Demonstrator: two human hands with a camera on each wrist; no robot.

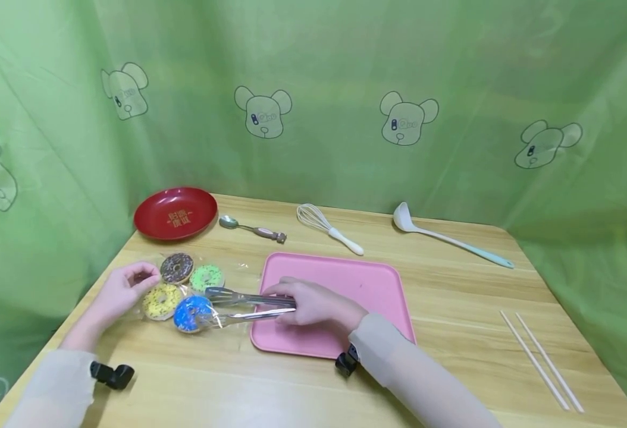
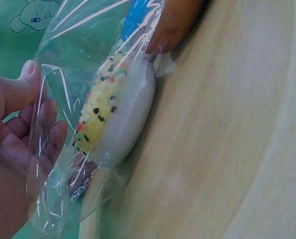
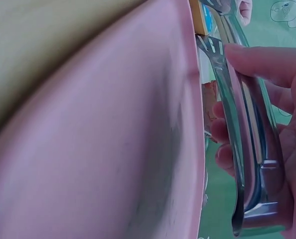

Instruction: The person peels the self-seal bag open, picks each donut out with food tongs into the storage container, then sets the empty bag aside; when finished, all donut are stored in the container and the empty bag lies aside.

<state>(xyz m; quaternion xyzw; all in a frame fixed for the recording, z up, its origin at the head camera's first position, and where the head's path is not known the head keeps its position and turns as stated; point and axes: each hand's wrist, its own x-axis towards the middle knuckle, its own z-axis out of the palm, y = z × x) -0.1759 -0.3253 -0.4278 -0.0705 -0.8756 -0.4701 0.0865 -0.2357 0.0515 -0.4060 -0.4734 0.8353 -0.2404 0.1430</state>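
Clear plastic bag (image 1: 185,285) of four doughnuts, at nine o'clock of the pink tray (image 1: 367,285): left hand (image 1: 118,291) pinches its edge to steady it, right hand (image 1: 319,304) grips metal tongs (image 1: 244,306) closing on the blue doughnut (image 1: 191,313).

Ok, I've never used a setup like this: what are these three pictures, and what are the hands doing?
There is no machine here: a person works with two bare hands, wearing three cameras. The wide picture comes from the head; the two close-ups come from the wrists.

On the wooden table lie a pink tray, a red plate, a spoon, a whisk, a ladle and chopsticks.

The left hand holds the clear plastic bag containing four doughnuts: chocolate, green, yellow and blue.

The right hand grips metal tongs over the tray's edge, their tips at the blue doughnut.
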